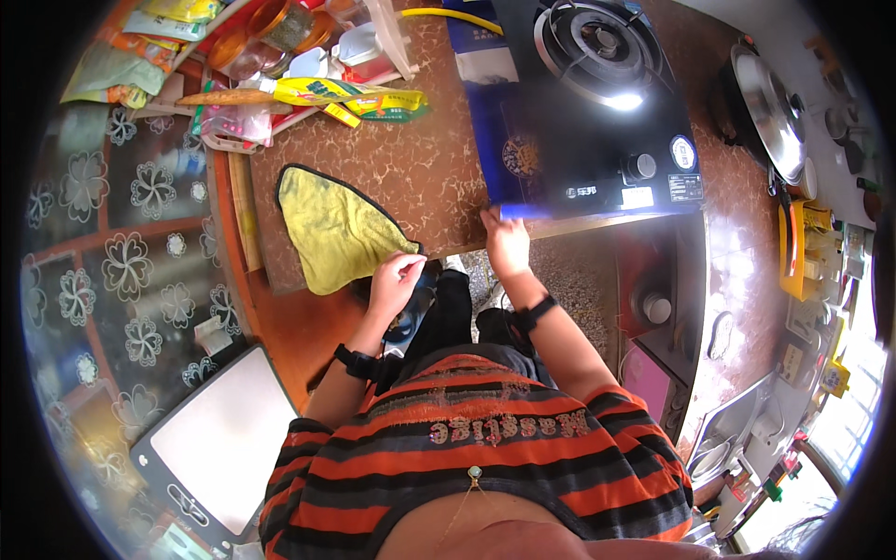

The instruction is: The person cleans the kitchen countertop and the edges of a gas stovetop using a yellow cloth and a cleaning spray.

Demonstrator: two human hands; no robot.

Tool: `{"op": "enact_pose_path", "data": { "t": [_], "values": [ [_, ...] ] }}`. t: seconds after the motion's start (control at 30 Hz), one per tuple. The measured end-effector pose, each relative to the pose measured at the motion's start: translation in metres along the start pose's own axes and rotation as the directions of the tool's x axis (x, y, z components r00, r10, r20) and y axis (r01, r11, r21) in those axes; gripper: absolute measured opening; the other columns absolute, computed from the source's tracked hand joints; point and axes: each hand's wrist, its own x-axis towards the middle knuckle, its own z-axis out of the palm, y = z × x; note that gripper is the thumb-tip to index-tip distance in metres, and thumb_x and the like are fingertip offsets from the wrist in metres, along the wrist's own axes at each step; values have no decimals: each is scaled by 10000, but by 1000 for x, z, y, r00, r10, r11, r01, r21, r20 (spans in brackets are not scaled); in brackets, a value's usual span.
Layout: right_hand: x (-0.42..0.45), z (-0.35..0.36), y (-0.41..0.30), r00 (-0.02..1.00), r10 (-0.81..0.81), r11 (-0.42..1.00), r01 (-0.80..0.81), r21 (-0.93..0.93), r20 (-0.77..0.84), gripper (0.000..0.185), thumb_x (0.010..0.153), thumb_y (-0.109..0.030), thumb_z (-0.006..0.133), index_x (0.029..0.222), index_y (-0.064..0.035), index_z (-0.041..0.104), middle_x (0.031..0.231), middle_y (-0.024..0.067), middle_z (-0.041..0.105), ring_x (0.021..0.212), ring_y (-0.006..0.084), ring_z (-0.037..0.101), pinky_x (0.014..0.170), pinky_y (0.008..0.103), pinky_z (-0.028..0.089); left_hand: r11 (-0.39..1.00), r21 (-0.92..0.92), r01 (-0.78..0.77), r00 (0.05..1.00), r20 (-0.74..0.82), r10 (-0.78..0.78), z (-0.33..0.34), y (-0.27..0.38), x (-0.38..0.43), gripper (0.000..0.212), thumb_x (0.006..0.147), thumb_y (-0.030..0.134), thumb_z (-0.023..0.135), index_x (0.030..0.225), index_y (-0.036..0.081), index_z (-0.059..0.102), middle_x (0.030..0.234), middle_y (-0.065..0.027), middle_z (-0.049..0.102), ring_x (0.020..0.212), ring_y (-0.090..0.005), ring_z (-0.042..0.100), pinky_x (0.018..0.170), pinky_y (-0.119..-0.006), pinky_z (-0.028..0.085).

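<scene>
A yellow cloth with a dark edge (336, 231) lies on the brown marbled countertop (441, 168), part of it hanging over the front edge. My left hand (397, 276) is at the cloth's right corner, its thumb and fingertips together; whether it pinches the corner cannot be made out. At the counter's front edge, my right hand (507, 241) touches the near left corner of a blue sheet (490, 161) beside the black glass gas stove (581, 147). Its fingertips are bent, and whether they grip the sheet is unclear.
Left of the counter stand a rack with jars (287, 28), a yellow packet (315, 91) and a patterned glass cabinet (147, 189). A lidded pan (770, 112) sits right of the stove. A white board with a dark rim (217, 441) is at lower left, a sink (728, 427) at lower right.
</scene>
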Motion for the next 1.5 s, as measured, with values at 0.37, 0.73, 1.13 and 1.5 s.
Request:
{"op": "enact_pose_path", "data": {
  "t": [0.37, 0.73, 1.13, 1.5],
  "values": [
    [32, -5, -14, 967, 169, 986, -168, -21, 192, 230, 744, -27, 571, 932, -87, 689, 952, 49, 656, 923, 264, 624, 809, 380, 508, 1000, -10, 30, 999, 11, -30, 5, 7, -5, 127, 870, 116, 634, 921, 11, 684, 806, -94, 644, 714, -194, 630, 643, -280, 482],
    [28, -3, -7, 998, 45, 996, -50, 80, 54, 241, 732, -15, 559, 925, -62, 695, 984, 84, 670, 867, 293, 639, 762, 389, 513, 1000, 15, 8, 1000, -17, -7, 1, 4, -8, 123, 864, 104, 628, 933, 22, 688, 806, -105, 643, 697, -209, 635, 635, -282, 484],
    [-4, -8, -6, 1000, -19, 1000, 19, 4, 19, 209, 743, -14, 582, 918, -83, 674, 900, 38, 643, 912, 275, 600, 784, 373, 504, 998, -54, 16, 999, -38, -18, 4, -4, -11, 118, 853, 125, 650, 916, 34, 691, 759, -93, 614, 661, -206, 608, 604, -289, 463],
    [18, -3, -10, 998, 65, 998, -65, -25, 19, 174, 726, 1, 562, 856, -70, 655, 878, 107, 626, 881, 331, 601, 770, 408, 500, 999, 8, -47, 998, 45, 47, 18, 9, 5, 107, 843, 94, 642, 922, 39, 688, 782, -89, 605, 656, -203, 596, 596, -300, 464]
  ]
}}
